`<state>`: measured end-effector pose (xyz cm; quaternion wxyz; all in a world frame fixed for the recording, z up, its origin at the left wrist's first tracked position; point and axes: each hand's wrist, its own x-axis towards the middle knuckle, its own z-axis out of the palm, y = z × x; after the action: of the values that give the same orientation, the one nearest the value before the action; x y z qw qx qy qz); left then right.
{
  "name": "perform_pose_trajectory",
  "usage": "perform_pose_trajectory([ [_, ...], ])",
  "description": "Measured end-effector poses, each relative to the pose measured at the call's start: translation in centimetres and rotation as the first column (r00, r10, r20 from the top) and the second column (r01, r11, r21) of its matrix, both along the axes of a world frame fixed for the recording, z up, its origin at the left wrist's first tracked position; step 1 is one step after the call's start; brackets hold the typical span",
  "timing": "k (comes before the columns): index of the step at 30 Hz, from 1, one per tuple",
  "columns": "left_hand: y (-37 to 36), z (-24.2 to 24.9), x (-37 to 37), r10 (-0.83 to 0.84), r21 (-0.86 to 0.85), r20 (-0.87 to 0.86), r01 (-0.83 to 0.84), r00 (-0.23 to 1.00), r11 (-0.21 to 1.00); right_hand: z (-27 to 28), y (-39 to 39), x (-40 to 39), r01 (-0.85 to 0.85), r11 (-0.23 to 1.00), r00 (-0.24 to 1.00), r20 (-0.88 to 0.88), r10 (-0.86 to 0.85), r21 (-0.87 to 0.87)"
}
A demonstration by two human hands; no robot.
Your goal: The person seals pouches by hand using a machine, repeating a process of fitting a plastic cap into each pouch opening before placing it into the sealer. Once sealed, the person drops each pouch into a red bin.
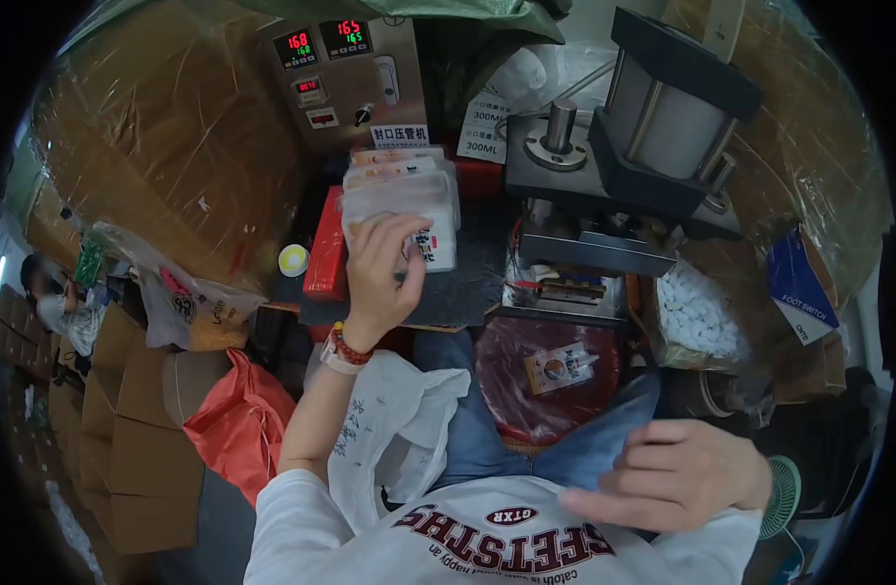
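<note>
My left hand [381,273] lies on the front of a stack of clear printed pouches [438,210], its fingers bent over the top pouch; whether it grips one is hidden. A red box [327,244] stands just left of the stack. My right hand [677,473] is above my lap at the lower right, fingers curled and thumb pointing left, with nothing visible in it. One printed pouch with a spout [562,369] rests on a dark red round surface [506,400] between my legs. Right of the stack is a press machine [599,249].
A control panel [345,78] with red digits stands behind the stack. White caps [696,312] fill a box at the right. Large cartons [175,127], a red bag [243,419] and a white bag [389,414] are on the left. A person [62,302] sits far left.
</note>
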<state>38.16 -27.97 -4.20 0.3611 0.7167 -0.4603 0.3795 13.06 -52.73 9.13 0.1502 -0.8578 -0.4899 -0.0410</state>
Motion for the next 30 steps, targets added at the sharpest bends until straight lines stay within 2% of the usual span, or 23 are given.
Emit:
perform_pose_trajectory([
  [2, -1.9, -2.4, 2.0, 0.342, 0.219, -0.061, -0.322, 0.938, 0.921, -5.0, -1.6, -1.3, -0.009, 0.922, 1.000, 0.009, 0.006, 0.386],
  [3, -2.3, -4.9, 4.3, 0.347, 0.227, -0.073, -0.323, 0.935, 0.919, -5.3, -2.4, -1.3, 0.148, 0.923, 0.989, -0.047, -0.140, 0.356],
  [4, -2.6, -7.7, 7.1, 0.457, 0.359, -0.020, -0.421, 0.889, 0.833, -5.7, -3.3, -1.3, 0.296, 0.903, 0.955, -0.093, -0.281, 0.312],
  [5, -2.7, -9.1, 8.7, 0.552, 0.477, 0.049, -0.505, 0.832, 0.719, -7.1, -4.4, -1.2, 0.482, 0.809, 0.871, -0.086, -0.483, 0.337],
  [6, -2.9, -9.2, 9.1, 0.559, 0.482, 0.045, -0.508, 0.828, 0.714, -9.1, -5.7, -0.9, 0.642, 0.675, 0.744, -0.085, -0.662, 0.364],
  [7, -3.1, -9.3, 9.4, 0.546, 0.476, -0.003, -0.479, 0.838, 0.738, -11.4, -7.3, -0.3, 0.784, 0.440, 0.576, -0.246, -0.780, 0.439],
  [8, -3.2, -9.7, 9.3, 0.532, 0.474, -0.056, -0.446, 0.845, 0.759, -13.8, -9.0, 0.2, 0.875, 0.168, 0.377, -0.421, -0.825, 0.453],
  [10, -3.1, -10.8, 8.0, 0.529, 0.454, -0.079, -0.442, 0.845, 0.773, -16.4, -13.1, 2.0, 0.899, 0.079, 0.235, -0.320, -0.918, 0.431],
  [11, -3.3, -10.9, 7.7, 0.521, 0.407, -0.083, -0.449, 0.849, 0.796, -18.1, -15.1, 2.9, 0.902, 0.074, 0.230, -0.328, -0.916, 0.425],
  [13, -4.0, -11.5, 7.5, 0.552, 0.409, -0.055, -0.485, 0.832, 0.773, -21.3, -17.7, 4.5, 0.943, 0.162, 0.139, 0.098, -0.985, 0.291],
  [14, -4.1, -11.7, 7.4, 0.585, 0.401, -0.025, -0.527, 0.811, 0.749, -21.9, -17.6, 5.2, 0.945, 0.158, 0.137, 0.091, -0.986, 0.288],
  [16, -4.4, -11.6, 6.9, 0.598, 0.389, -0.043, -0.538, 0.800, 0.748, -22.4, -17.4, 6.8, 0.982, 0.073, 0.045, 0.156, -0.987, 0.176],
  [17, -4.6, -11.5, 6.8, 0.611, 0.371, -0.054, -0.552, 0.790, 0.747, -23.0, -17.4, 7.4, 0.975, 0.036, 0.017, 0.088, -0.996, 0.219],
  [20, -1.8, -9.2, 6.7, 0.654, 0.324, -0.098, -0.597, 0.750, 0.734, -22.5, -16.4, 7.4, 0.954, 0.037, 0.018, 0.068, -0.998, 0.296],
  [21, -1.0, -8.4, 8.1, 0.652, 0.310, -0.079, -0.603, 0.754, 0.735, -22.9, -16.7, 7.2, 0.950, 0.007, 0.017, -0.029, -0.999, 0.311],
  [22, 0.0, -8.2, 9.5, 0.582, 0.051, -0.295, -0.595, 0.758, 0.802, -23.0, -16.8, 7.4, 0.944, 0.000, 0.013, -0.037, -0.999, 0.330],
  [23, 1.0, -8.5, 10.4, 0.441, -0.207, -0.486, -0.590, 0.754, 0.781, -23.0, -16.7, 7.4, 0.938, 0.003, 0.011, -0.023, -1.000, 0.347],
  [24, 1.8, -8.6, 11.3, 0.445, -0.198, -0.487, -0.592, 0.751, 0.781, -23.0, -16.5, 7.1, 0.936, 0.009, 0.013, -0.007, -1.000, 0.352],
  [26, 2.4, -8.5, 13.1, 0.255, -0.066, -0.728, -0.435, 0.636, 0.898, -22.7, -16.3, 7.1, 0.938, 0.001, 0.007, -0.018, -1.000, 0.347],
  [27, 2.1, -8.3, 12.8, 0.259, -0.059, -0.729, -0.436, 0.633, 0.898, -22.6, -16.1, 7.1, 0.936, -0.009, 0.000, -0.026, -1.000, 0.352],
  [29, 1.4, -7.8, 12.1, 0.504, 0.071, -0.610, -0.591, 0.611, 0.803, -22.9, -16.3, 7.1, 0.929, -0.020, 0.003, -0.059, -0.998, 0.370],
  [30, 0.9, -6.9, 11.3, 0.509, 0.078, -0.607, -0.591, 0.611, 0.803, -23.0, -16.3, 7.2, 0.919, -0.032, 0.002, -0.085, -0.996, 0.393],
])
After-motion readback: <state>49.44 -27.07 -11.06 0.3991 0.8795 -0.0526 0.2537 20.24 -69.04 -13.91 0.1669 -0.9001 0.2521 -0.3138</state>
